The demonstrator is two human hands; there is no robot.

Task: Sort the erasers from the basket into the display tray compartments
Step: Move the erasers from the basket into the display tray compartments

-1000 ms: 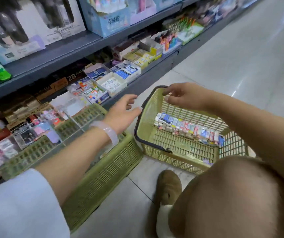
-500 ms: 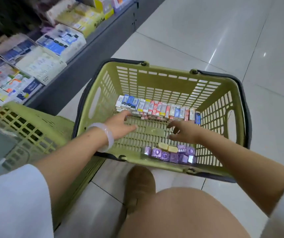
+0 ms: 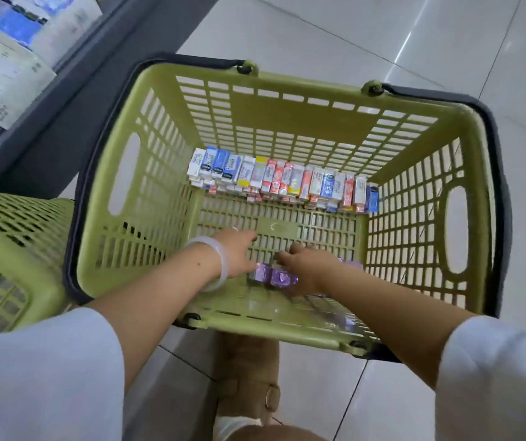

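Note:
A green basket (image 3: pixel 287 100) with black handles stands on the floor below me. A row of boxed erasers (image 3: pixel 282 179) in blue, red and white wrappers is stacked along its far wall. Several purple erasers (image 3: pixel 276 277) lie by the near wall. My left hand (image 3: pixel 238 253), with a pale bangle on the wrist, touches the left end of the purple row with its fingers stretched over the basket floor. My right hand (image 3: pixel 308 270) lies over the purple erasers, its fingers curled round them and hiding most of the row.
A second green basket (image 3: pixel 10 237) stands to the left, touching the first. The shelf with display trays of stationery (image 3: pixel 3 68) runs along the upper left above a dark base. My brown boot (image 3: pixel 249 377) is just under the basket's near rim.
The view has tilted down from the shelf onto the basket. Both hands have moved from the middle of the basket floor back to the purple erasers at the near wall.

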